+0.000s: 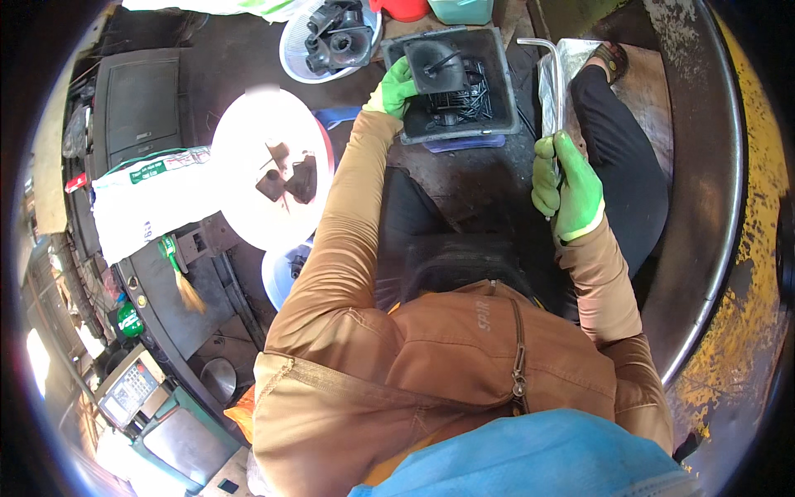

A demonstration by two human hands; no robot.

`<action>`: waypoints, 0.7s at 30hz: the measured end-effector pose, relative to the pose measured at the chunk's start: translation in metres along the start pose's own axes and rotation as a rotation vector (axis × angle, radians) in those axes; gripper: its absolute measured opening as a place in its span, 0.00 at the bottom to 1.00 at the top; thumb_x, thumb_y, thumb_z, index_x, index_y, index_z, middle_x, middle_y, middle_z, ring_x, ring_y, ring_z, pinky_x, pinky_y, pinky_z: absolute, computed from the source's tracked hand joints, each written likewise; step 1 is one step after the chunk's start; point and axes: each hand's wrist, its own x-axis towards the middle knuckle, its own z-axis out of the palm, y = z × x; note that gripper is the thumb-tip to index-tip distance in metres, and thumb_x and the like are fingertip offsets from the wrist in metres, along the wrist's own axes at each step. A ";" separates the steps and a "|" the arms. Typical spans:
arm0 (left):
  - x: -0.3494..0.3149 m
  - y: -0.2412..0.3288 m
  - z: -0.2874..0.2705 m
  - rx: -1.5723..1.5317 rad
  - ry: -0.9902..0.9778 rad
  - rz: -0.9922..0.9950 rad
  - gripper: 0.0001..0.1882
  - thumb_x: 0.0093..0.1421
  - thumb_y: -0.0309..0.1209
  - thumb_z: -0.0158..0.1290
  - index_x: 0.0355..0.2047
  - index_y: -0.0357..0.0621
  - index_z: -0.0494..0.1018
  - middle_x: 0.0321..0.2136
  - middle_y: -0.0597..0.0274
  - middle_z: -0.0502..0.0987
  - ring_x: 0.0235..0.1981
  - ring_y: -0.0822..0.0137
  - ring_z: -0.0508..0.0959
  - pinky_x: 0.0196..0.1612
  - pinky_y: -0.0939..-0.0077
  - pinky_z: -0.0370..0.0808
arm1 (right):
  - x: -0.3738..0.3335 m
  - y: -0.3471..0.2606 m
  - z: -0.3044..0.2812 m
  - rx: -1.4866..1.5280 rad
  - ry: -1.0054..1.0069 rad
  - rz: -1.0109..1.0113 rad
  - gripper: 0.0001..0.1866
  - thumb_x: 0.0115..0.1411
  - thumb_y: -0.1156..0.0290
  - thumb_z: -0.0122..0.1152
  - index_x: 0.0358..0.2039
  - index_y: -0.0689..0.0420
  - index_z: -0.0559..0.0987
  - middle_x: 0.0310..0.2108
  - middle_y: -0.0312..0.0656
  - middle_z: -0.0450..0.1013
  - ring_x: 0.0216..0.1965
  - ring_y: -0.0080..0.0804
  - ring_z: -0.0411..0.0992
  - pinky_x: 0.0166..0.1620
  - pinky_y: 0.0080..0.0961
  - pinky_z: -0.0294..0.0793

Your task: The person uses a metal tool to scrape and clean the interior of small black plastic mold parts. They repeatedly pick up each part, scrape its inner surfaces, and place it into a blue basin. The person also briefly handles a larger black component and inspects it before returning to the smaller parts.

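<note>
Gloved in green, my left hand (394,89) is closed on the edge of a black square plastic part (437,70) with a rounded hollow. This part is held over a black rectangular bin (507,128). Inside the bin lie several thin dark sticks (476,103) and some black pieces. Right of the bin, my right hand (570,186), also in a green glove, is wrapped round a bent metal rod (560,91). The rod rises from the hand, and its top end bends left. It is apart from the black part.
A white basket (288,54) of black plastic parts stands left of the bin. Nearer, a bright round white lid or tray (248,199) bears several dark pieces. A yellow-and-grey metal machine edge (720,273) curves along the right. A red container (404,8) is at the far edge.
</note>
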 end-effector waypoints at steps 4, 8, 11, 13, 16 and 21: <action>-0.010 0.008 0.009 -0.357 -0.133 0.140 0.26 0.56 0.27 0.54 0.56 0.35 0.64 0.52 0.50 0.70 0.54 0.59 0.70 0.55 0.63 0.70 | 0.004 0.007 -0.002 0.010 -0.021 0.004 0.15 0.67 0.55 0.44 0.33 0.52 0.72 0.15 0.30 0.60 0.10 0.18 0.52 0.14 0.16 0.49; 0.019 0.005 0.009 -0.572 -0.321 0.148 0.24 0.58 0.28 0.53 0.55 0.35 0.64 0.52 0.50 0.70 0.54 0.59 0.70 0.54 0.62 0.71 | 0.015 0.010 -0.002 -0.014 -0.019 -0.012 0.16 0.67 0.55 0.44 0.32 0.52 0.72 0.15 0.29 0.60 0.11 0.17 0.52 0.14 0.16 0.50; 0.020 0.008 0.015 -0.427 -0.266 0.249 0.22 0.59 0.30 0.51 0.54 0.36 0.65 0.51 0.51 0.71 0.53 0.58 0.71 0.53 0.62 0.72 | 0.017 0.011 -0.003 -0.040 -0.007 -0.025 0.16 0.66 0.55 0.44 0.32 0.53 0.72 0.15 0.27 0.59 0.11 0.16 0.52 0.15 0.16 0.48; 0.007 0.015 0.020 -0.337 -0.181 0.319 0.25 0.57 0.32 0.54 0.54 0.39 0.66 0.51 0.53 0.71 0.52 0.57 0.72 0.54 0.62 0.71 | 0.019 0.011 -0.005 -0.038 -0.027 -0.025 0.16 0.66 0.55 0.44 0.32 0.53 0.72 0.15 0.27 0.59 0.11 0.16 0.52 0.15 0.16 0.48; -0.023 0.031 0.025 -0.048 0.149 0.158 0.33 0.44 0.33 0.62 0.52 0.39 0.68 0.47 0.54 0.74 0.49 0.57 0.74 0.52 0.61 0.72 | 0.028 0.017 -0.010 -0.124 0.014 -0.057 0.15 0.66 0.56 0.44 0.32 0.53 0.72 0.15 0.27 0.59 0.11 0.16 0.51 0.15 0.16 0.48; -0.055 0.036 0.018 1.127 0.394 -0.112 0.27 0.40 0.38 0.62 0.43 0.41 0.76 0.40 0.52 0.79 0.43 0.57 0.78 0.46 0.66 0.74 | 0.073 0.068 -0.014 -0.973 -0.023 -0.803 0.12 0.66 0.63 0.49 0.36 0.58 0.75 0.21 0.32 0.66 0.21 0.17 0.60 0.24 0.18 0.60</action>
